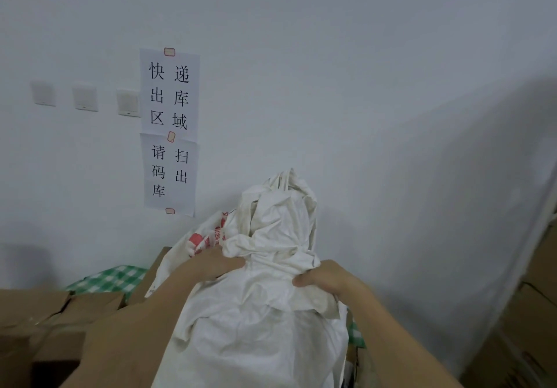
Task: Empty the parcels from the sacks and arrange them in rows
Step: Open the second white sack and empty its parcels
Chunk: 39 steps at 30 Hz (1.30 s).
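Observation:
A white woven sack (pixel 262 312) stands upright in front of me, its top bunched and knotted against the wall. My left hand (pixel 215 264) grips the gathered cloth on the left side of its neck. My right hand (pixel 327 279) pinches the cloth on the right side, just below the knot. A second white sack with red print (pixel 208 237) lies behind the left hand. What is inside the sacks is hidden.
Brown cardboard boxes (pixel 45 321) lie low on the left, on a green checked cloth (pixel 111 279). More cardboard boxes (pixel 536 312) are stacked at the right edge. A white wall with paper signs (pixel 170 131) and switches stands close behind the sacks.

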Each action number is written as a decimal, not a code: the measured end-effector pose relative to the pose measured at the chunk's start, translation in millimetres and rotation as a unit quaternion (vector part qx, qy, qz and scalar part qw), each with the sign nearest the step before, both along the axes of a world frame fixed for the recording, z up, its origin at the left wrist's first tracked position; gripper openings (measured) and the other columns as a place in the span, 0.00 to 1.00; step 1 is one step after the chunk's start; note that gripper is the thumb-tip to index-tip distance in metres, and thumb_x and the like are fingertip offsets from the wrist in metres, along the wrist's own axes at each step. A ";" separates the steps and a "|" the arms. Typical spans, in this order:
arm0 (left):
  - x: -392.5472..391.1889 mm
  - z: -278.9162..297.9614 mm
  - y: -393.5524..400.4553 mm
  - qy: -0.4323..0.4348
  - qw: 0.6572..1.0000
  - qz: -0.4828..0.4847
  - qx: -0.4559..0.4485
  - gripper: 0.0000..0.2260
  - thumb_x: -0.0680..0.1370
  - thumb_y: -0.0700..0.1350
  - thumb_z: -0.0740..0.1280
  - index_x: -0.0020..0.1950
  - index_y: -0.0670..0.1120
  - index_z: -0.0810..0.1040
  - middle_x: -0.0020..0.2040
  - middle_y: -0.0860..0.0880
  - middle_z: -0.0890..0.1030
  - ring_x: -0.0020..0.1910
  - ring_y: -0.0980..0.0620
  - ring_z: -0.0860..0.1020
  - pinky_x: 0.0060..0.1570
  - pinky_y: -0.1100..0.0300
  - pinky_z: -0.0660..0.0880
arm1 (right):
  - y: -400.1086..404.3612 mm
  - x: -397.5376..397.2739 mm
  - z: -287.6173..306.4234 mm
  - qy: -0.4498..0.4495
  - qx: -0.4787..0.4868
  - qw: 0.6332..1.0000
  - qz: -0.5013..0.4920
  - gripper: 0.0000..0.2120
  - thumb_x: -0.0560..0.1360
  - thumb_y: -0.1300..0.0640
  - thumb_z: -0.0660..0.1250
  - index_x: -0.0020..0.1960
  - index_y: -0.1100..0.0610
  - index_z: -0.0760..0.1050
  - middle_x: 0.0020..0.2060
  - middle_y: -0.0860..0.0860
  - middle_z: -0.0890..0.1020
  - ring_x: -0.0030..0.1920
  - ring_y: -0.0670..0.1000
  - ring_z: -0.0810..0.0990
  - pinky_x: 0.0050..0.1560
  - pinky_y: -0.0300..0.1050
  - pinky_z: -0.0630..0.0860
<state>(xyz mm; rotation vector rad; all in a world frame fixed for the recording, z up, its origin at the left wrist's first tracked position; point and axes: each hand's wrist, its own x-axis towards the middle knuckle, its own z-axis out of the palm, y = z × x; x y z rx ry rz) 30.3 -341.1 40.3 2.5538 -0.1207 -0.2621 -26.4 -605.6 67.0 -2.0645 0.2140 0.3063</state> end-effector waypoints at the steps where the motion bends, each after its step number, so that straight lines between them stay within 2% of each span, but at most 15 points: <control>1: -1.5 1.8 -5.4 -0.001 1.000 -0.015 -0.006 0.25 0.74 0.61 0.62 0.67 0.51 0.71 0.66 0.51 0.73 0.69 0.45 0.69 0.61 0.58 0.63 | -0.7 -0.3 -0.8 0.004 0.009 1.000 -0.008 0.30 0.67 0.59 0.78 0.65 0.63 0.73 0.57 0.55 0.80 0.56 0.55 0.79 0.57 0.45 0.76; 2: -9.2 6.0 -11.1 -0.005 1.000 -0.023 -0.011 0.23 0.79 0.56 0.61 0.72 0.49 0.68 0.69 0.48 0.69 0.71 0.46 0.66 0.60 0.59 0.62 | -0.2 -0.7 -2.3 0.005 0.011 1.000 -0.011 0.29 0.67 0.59 0.78 0.65 0.63 0.73 0.57 0.55 0.80 0.56 0.55 0.80 0.59 0.47 0.76; 4: -17.4 5.8 -17.6 -0.035 0.999 -0.005 -0.008 0.21 0.80 0.51 0.60 0.73 0.47 0.66 0.72 0.46 0.68 0.69 0.46 0.68 0.61 0.59 0.63 | 2.0 -0.3 -7.2 0.002 -0.004 1.000 -0.017 0.29 0.67 0.57 0.78 0.64 0.63 0.73 0.57 0.55 0.80 0.56 0.55 0.79 0.61 0.49 0.75; 7: -19.6 -6.4 -19.5 -0.083 0.996 0.021 -0.031 0.21 0.79 0.52 0.63 0.70 0.48 0.69 0.67 0.48 0.74 0.63 0.47 0.73 0.57 0.58 0.68 | 7.2 -2.4 -12.4 -0.024 -0.029 0.999 -0.039 0.27 0.69 0.56 0.76 0.64 0.65 0.72 0.57 0.56 0.78 0.56 0.56 0.78 0.60 0.49 0.75; 11: -28.4 -6.7 -16.8 -0.091 0.992 0.059 -0.069 0.24 0.77 0.53 0.65 0.69 0.44 0.66 0.60 0.49 0.72 0.59 0.46 0.74 0.53 0.56 0.69 | 14.3 -11.1 -7.9 -0.055 -0.081 0.995 -0.036 0.26 0.71 0.54 0.74 0.65 0.63 0.72 0.60 0.56 0.78 0.59 0.57 0.77 0.62 0.50 0.74; 13: -25.9 2.6 -10.9 -0.108 0.987 0.057 -0.104 0.28 0.75 0.57 0.66 0.69 0.44 0.66 0.60 0.49 0.73 0.59 0.46 0.75 0.55 0.54 0.72 | 16.1 -14.5 9.2 -0.074 -0.090 0.993 -0.036 0.23 0.72 0.57 0.73 0.63 0.64 0.73 0.59 0.56 0.78 0.58 0.56 0.77 0.60 0.46 0.74; 16: -13.8 33.0 -2.8 -0.158 0.971 0.075 -0.163 0.33 0.66 0.67 0.63 0.65 0.48 0.71 0.58 0.49 0.79 0.53 0.47 0.79 0.54 0.50 0.76 | 18.8 -13.2 50.4 -0.136 -0.058 0.988 -0.042 0.19 0.73 0.59 0.71 0.62 0.63 0.74 0.56 0.56 0.79 0.53 0.54 0.77 0.53 0.44 0.73; 18: -24.9 62.5 -7.2 -0.199 0.955 0.091 -0.202 0.26 0.71 0.63 0.65 0.60 0.47 0.71 0.53 0.50 0.79 0.50 0.49 0.78 0.49 0.52 0.75 | 21.7 -11.3 71.9 -0.179 -0.053 0.982 -0.039 0.15 0.74 0.58 0.69 0.59 0.61 0.75 0.53 0.55 0.79 0.51 0.53 0.77 0.53 0.44 0.74; 20: -31.2 78.1 -10.1 -0.213 0.945 0.108 -0.224 0.19 0.76 0.56 0.66 0.61 0.47 0.69 0.52 0.51 0.75 0.51 0.49 0.75 0.49 0.54 0.70 | 26.2 -12.0 80.4 -0.200 -0.061 0.977 -0.037 0.15 0.75 0.56 0.68 0.59 0.61 0.75 0.53 0.55 0.80 0.53 0.55 0.79 0.56 0.48 0.76; 23: -31.0 95.5 -6.3 -0.244 0.936 0.079 -0.241 0.18 0.76 0.54 0.67 0.62 0.47 0.74 0.56 0.51 0.79 0.56 0.48 0.76 0.56 0.52 0.72 | 33.4 -14.4 92.6 -0.210 -0.056 0.975 -0.039 0.16 0.75 0.55 0.68 0.59 0.61 0.75 0.53 0.56 0.80 0.54 0.57 0.79 0.57 0.51 0.77; 27: -26.3 142.6 -1.0 -0.301 0.902 0.089 -0.296 0.24 0.69 0.62 0.63 0.60 0.52 0.76 0.55 0.52 0.81 0.55 0.50 0.78 0.56 0.49 0.75 | 37.3 -13.7 121.6 -0.279 0.059 0.957 -0.048 0.11 0.75 0.52 0.70 0.54 0.53 0.73 0.47 0.49 0.79 0.49 0.51 0.78 0.49 0.44 0.75; 29: -27.2 154.6 -3.9 -0.308 0.905 0.082 -0.282 0.22 0.71 0.60 0.64 0.60 0.51 0.75 0.55 0.52 0.80 0.54 0.50 0.78 0.55 0.50 0.74 | 36.3 -13.8 127.0 -0.285 0.070 0.954 -0.055 0.11 0.75 0.53 0.71 0.54 0.52 0.73 0.48 0.49 0.78 0.47 0.51 0.78 0.50 0.44 0.74; 32: -30.8 151.9 -6.9 -0.278 0.927 0.063 -0.244 0.16 0.77 0.52 0.67 0.61 0.47 0.76 0.56 0.49 0.80 0.55 0.47 0.77 0.53 0.53 0.73 | 34.2 -17.6 125.0 -0.230 0.027 0.971 -0.051 0.15 0.75 0.55 0.71 0.58 0.57 0.72 0.50 0.52 0.77 0.48 0.53 0.76 0.50 0.44 0.73; 36: -34.0 158.0 -7.9 -0.305 0.907 0.075 -0.280 0.15 0.77 0.50 0.67 0.61 0.46 0.76 0.56 0.49 0.80 0.55 0.47 0.77 0.50 0.56 0.71 | 32.6 -20.5 129.5 -0.264 0.056 0.962 -0.048 0.11 0.75 0.55 0.70 0.53 0.54 0.71 0.47 0.50 0.77 0.45 0.50 0.76 0.48 0.42 0.73; 39: -34.6 157.3 -9.0 -0.292 0.920 0.062 -0.253 0.15 0.77 0.49 0.67 0.62 0.46 0.76 0.55 0.49 0.80 0.55 0.47 0.77 0.49 0.57 0.70 | 31.6 -21.0 121.8 -0.237 0.040 0.968 -0.067 0.17 0.74 0.54 0.71 0.59 0.58 0.73 0.51 0.52 0.78 0.49 0.52 0.77 0.51 0.44 0.74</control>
